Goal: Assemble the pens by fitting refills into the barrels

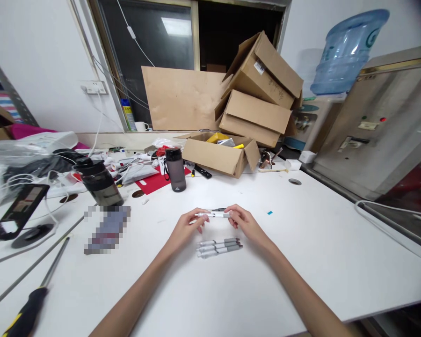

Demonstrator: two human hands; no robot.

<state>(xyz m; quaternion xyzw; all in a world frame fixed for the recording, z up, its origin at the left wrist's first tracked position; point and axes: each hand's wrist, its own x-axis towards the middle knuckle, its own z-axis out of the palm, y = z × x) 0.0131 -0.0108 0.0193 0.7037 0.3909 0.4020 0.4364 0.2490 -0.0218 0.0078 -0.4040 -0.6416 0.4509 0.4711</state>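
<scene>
Both hands hold one white pen [213, 215] level between them just above the white surface [301, 243], the left hand [188, 227] pinching one end and the right hand [243, 221] the other, fingers closed on it. Three more pens [219, 247] lie side by side just below the hands. Farther back stand a grey bottle [176, 169], an open cardboard box [219, 154], and stacked boxes [261, 89] against the window.

White walls; dark window [150, 56] reflecting a ceiling light, cardboard sheet [182, 98] leaning against it. Stacked cardboard boxes [263, 89] on a white table [301, 243]. Water dispenser bottle [347, 51] at right, beside a steel cabinet [382, 126].
</scene>
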